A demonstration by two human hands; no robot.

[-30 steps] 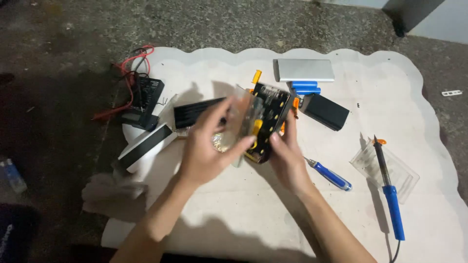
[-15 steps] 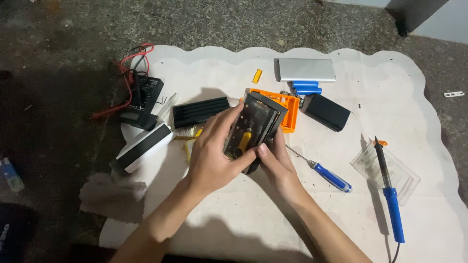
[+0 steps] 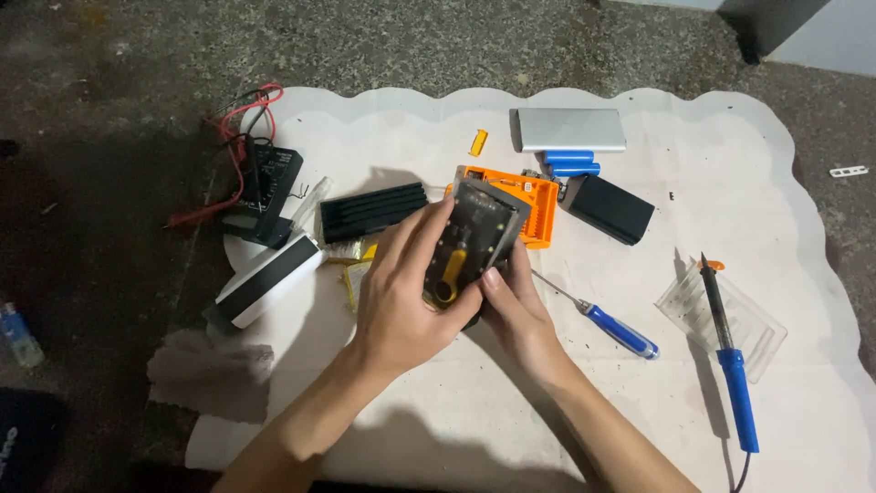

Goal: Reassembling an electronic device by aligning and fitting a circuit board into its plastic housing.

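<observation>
Over the middle of a white cloth point(image 3: 712, 119), both my hands hold one black case with a grey lid and a yellow part inside point(image 3: 470, 246). My left hand point(image 3: 401, 292) wraps its left side, fingers across the top. My right hand point(image 3: 516, 310) supports it from below, thumb on its near edge. An orange tray point(image 3: 538, 205) lies just behind the case, partly hidden by it.
A blue-handled screwdriver point(image 3: 607, 321), a blue soldering iron point(image 3: 730, 365) on a clear plastic box point(image 3: 762, 333), a black block point(image 3: 607, 208), a silver box point(image 3: 568, 130) with blue cells point(image 3: 573, 164), a black ribbed block point(image 3: 372, 210), a multimeter point(image 3: 265, 192) with red leads.
The case has turned in my hands, from tilted and open-looking to lying flatter with the grey lid facing up. My hands have sunk slightly nearer to me.
</observation>
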